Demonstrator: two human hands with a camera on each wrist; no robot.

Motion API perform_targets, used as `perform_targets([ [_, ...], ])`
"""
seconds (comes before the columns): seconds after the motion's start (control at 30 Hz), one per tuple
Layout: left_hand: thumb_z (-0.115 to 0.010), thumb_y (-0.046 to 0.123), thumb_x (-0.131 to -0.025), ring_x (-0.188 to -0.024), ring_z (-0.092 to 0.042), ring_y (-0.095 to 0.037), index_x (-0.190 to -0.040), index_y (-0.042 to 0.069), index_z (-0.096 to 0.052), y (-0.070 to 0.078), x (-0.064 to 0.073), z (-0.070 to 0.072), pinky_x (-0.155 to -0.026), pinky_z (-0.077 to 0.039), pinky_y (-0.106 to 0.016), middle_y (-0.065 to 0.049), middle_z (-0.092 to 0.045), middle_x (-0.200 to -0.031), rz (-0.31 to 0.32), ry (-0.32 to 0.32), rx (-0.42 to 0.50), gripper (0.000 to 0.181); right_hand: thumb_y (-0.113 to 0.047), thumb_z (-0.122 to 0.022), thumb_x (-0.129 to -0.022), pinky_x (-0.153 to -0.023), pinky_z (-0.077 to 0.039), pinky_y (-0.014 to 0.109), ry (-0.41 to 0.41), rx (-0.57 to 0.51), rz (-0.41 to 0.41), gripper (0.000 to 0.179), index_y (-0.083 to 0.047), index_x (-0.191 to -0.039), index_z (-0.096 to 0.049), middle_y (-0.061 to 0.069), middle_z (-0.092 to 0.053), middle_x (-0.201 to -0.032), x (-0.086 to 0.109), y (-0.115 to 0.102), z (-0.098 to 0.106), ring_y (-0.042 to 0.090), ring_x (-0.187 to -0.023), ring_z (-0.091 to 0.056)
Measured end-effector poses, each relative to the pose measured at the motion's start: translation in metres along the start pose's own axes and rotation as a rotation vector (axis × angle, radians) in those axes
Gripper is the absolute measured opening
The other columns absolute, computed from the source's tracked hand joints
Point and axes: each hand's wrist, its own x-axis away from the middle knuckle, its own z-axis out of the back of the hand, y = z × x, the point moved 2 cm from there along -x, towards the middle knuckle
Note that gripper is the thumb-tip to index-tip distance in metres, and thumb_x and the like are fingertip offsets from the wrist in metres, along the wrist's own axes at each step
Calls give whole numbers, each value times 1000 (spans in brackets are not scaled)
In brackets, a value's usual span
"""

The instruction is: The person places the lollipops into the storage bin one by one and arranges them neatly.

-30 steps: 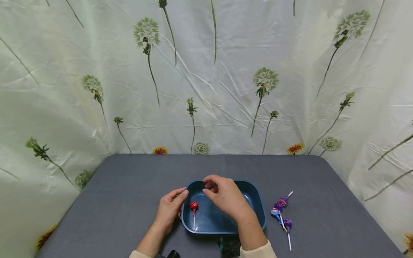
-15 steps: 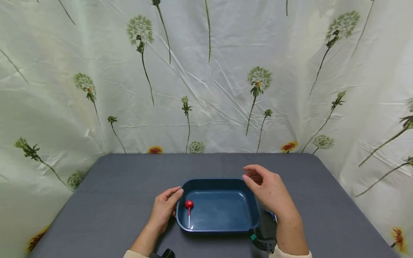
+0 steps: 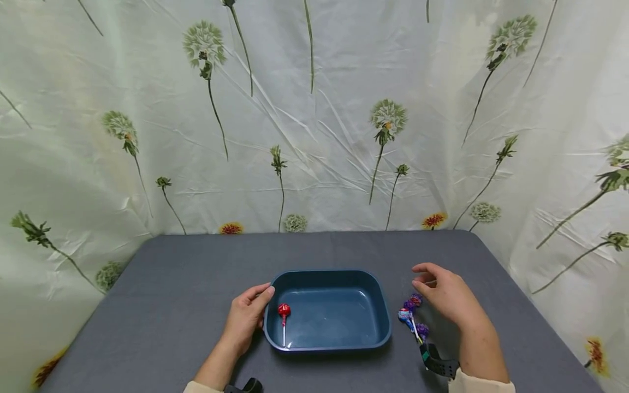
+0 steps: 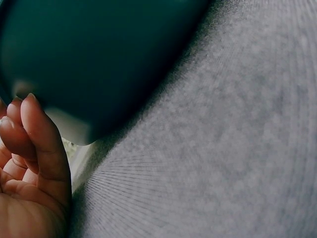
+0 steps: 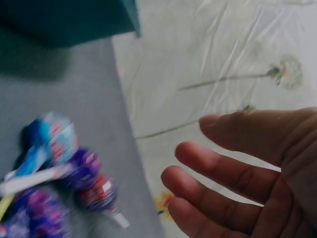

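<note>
A blue rectangular tray [image 3: 334, 322] sits on the table with a red-wrapped lollipop [image 3: 284, 310] lying inside near its left wall. My left hand [image 3: 245, 316] grips the tray's left end, thumb at the rim and fingers against the outer wall; the left wrist view shows its fingertips [image 4: 30, 101] at that wall. To the right of the tray lies a cluster of lollipops: a blue-wrapped one [image 5: 60, 136] and purple-wrapped ones [image 3: 421, 329]. Above and right of them hovers my right hand [image 3: 449, 292], fingers loosely bent, holding nothing.
The grey cloth-covered table [image 3: 187, 284] ends at a pale curtain [image 3: 324, 136] printed with dandelions, which also runs down both sides. Black bands [image 3: 437, 363] sit at both wrists, below cream sleeves [image 3: 481, 385].
My right hand has moved from above the tray to the right, beside the loose lollipops. My left hand keeps its grip on the tray. The head view has shifted slightly.
</note>
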Motion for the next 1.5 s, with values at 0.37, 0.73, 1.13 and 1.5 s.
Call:
perform_targets([
  [0.37, -68, 27, -99, -50, -43, -11, -133, 2, -64, 2, 0, 0, -48, -42, -23, 3, -47, -64, 15, 0, -7, 43, -15, -65, -99, -87, -53, 54, -12, 16, -55, 38, -1, -133, -60, 18, -71, -115, -7, 33, -5, 41, -111, -66],
  [0.73, -67, 28, -99, -51, -44, -10, -133, 2, -65, 4, 0, 1, -48, -42, -23, 3, -48, -65, 22, 0, -12, 43, -9, -70, -93, -73, -53, 37, -67, -67, -24, 34, -1, -125, -64, 8, -71, -102, -9, 23, -14, 21, -93, -66],
  [1.13, -69, 29, -98, -51, -43, -11, -135, 1, -63, 2, 1, -1, -48, -43, -23, 3, -48, -66, 25, 2, -15, 47, 2, -71, -89, -79, -55, 43, -82, -7, -14, 29, 0, -118, -68, 6, -70, -97, -13, 15, -32, 20, -90, -66],
  [1.5, -69, 31, -98, -52, -43, -11, -135, 1, -63, 2, 2, -1, -48, -43, -23, 3, -48, -67, 21, 5, -28, 48, 0, -74, -86, -81, -53, 46, -42, 78, -1, 28, -2, -113, -69, 3, -69, -93, -14, 11, -36, 19, -88, -64],
])
